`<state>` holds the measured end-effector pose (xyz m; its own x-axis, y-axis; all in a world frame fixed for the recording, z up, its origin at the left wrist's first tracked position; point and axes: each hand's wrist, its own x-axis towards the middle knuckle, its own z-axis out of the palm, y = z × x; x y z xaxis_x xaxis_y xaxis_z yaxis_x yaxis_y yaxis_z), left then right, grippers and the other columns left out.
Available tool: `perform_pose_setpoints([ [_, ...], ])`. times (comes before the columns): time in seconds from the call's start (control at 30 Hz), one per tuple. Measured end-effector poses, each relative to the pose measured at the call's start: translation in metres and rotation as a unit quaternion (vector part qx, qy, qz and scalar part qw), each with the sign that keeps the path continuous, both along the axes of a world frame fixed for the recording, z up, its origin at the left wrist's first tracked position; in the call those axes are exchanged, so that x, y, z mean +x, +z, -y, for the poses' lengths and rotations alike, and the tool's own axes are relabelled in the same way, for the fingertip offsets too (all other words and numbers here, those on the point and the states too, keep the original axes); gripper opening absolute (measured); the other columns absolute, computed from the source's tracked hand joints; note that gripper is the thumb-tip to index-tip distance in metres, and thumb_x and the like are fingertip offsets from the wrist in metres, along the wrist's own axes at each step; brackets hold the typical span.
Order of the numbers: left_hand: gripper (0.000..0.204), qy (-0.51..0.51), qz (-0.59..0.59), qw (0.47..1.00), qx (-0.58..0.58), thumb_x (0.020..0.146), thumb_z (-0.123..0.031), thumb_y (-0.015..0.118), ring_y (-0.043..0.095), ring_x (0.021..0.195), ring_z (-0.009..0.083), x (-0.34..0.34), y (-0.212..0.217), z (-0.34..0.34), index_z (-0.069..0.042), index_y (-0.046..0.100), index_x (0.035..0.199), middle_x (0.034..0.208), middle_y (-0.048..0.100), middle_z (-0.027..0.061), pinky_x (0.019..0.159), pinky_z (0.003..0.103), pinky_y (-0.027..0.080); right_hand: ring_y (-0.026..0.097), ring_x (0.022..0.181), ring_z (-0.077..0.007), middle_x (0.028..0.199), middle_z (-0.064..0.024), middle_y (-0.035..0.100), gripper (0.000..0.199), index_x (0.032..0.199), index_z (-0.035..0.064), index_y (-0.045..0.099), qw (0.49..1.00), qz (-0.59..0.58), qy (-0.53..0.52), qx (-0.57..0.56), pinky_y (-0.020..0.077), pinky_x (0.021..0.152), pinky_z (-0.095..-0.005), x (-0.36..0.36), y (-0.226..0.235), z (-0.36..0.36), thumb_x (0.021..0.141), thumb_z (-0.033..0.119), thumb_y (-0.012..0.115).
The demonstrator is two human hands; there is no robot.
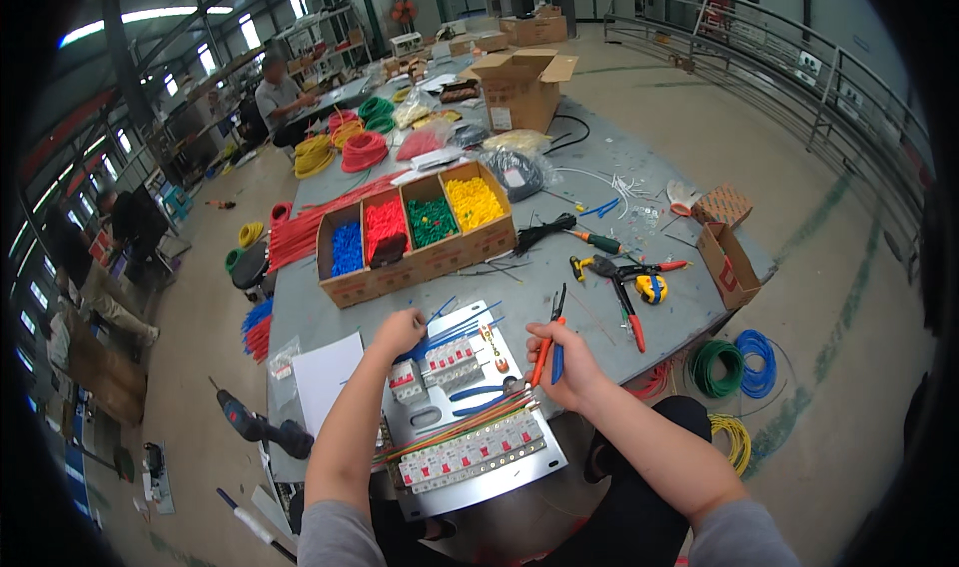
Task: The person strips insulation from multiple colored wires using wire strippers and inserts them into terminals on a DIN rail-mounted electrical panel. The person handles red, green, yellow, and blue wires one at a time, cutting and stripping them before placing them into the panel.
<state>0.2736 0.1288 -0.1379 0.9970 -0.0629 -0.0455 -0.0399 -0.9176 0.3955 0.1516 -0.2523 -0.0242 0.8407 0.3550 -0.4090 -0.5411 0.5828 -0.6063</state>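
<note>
Pliers (542,355) in right hand (576,369)

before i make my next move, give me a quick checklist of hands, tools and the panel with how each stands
1. Right grip has the orange-handled pliers: ok.
2. Left grip is beside the blue wires: ok.
3. Left grip closed on a wire: cannot tell, fingertips hidden.
4. Metal panel free of loose tools: not ok, blue-handled pliers lie on it.
5. Divided cardboard box stocked: ok, parts in all four compartments.
6. Screws on the lower breaker row tight: cannot tell, too small.
</note>
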Motion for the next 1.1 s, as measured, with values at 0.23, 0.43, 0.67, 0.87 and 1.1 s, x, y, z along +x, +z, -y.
perform_pose_setpoints([
  [0.23, 0.019, 0.078, 0.066, 0.992, -0.075, 0.095, -0.016, 0.076, 0.076, 0.082, 0.0263, 0.004, 0.005, -0.011, 0.001, 0.076, 0.103, 0.089, 0.079, 0.0147, 0.077, 0.039, 0.059, 0.061, 0.085, -0.0134, 0.096, -0.0013, 0.066, 0.025, 0.113, 0.0083, 0.07, 0.998, 0.011, 0.029, 0.048, 0.0488, 0.074, -0.0308, 0.001, 0.011, -0.004, 0.097, 0.027, 0.075],
  [0.43, 0.012, -0.005, 0.225, 0.947, -0.228, 0.106, -0.009, 0.068, 0.056, 0.071, 0.0065, -0.018, 0.101, 0.022, 0.001, 0.068, 0.112, 0.08, 0.062, 0.0003, 0.063, 0.028, 0.045, 0.064, 0.089, -0.0126, 0.101, -0.0049, 0.07, 0.033, 0.119, 0.0019, 0.068, 0.995, 0.068, 0.051, 0.044, 0.0543, 0.077, -0.0311, 0.006, 0.008, -0.005, 0.095, 0.024, 0.075],
  [0.67, 0.017, -0.038, 0.184, 0.958, -0.217, 0.105, -0.003, 0.067, 0.055, 0.072, 0.0077, -0.189, 0.203, 0.108, 0.0, 0.072, 0.121, 0.085, 0.064, 0.0034, 0.064, 0.027, 0.046, 0.068, 0.12, -0.0214, 0.146, -0.0166, 0.063, 0.061, 0.144, -0.0028, 0.06, 0.929, 0.362, 0.068, -0.014, 0.0528, 0.103, -0.0363, -0.027, 0.039, -0.014, 0.089, 0.018, 0.074],
  [0.87, 0.023, -0.019, 0.201, 0.954, -0.223, 0.105, -0.001, 0.066, 0.061, 0.073, 0.0137, -0.254, 0.181, 0.115, -0.001, 0.072, 0.127, 0.095, 0.069, 0.0098, 0.065, 0.029, 0.05, 0.065, 0.124, -0.0208, 0.152, -0.0146, 0.058, 0.064, 0.148, -0.0007, 0.058, 0.876, 0.459, 0.144, -0.044, 0.0503, 0.107, -0.0353, -0.052, 0.045, -0.03, 0.089, 0.015, 0.076],
  [1.1, 0.012, -0.002, 0.164, 0.942, -0.293, 0.105, -0.004, 0.07, 0.063, 0.078, 0.0135, -0.274, 0.175, 0.107, 0.0, 0.065, 0.116, 0.09, 0.068, 0.0067, 0.071, 0.031, 0.052, 0.063, 0.117, -0.0196, 0.144, -0.01, 0.059, 0.062, 0.148, 0.0004, 0.059, 0.819, 0.501, 0.251, -0.124, 0.0506, 0.107, -0.0354, -0.068, 0.04, -0.049, 0.088, 0.008, 0.075],
])
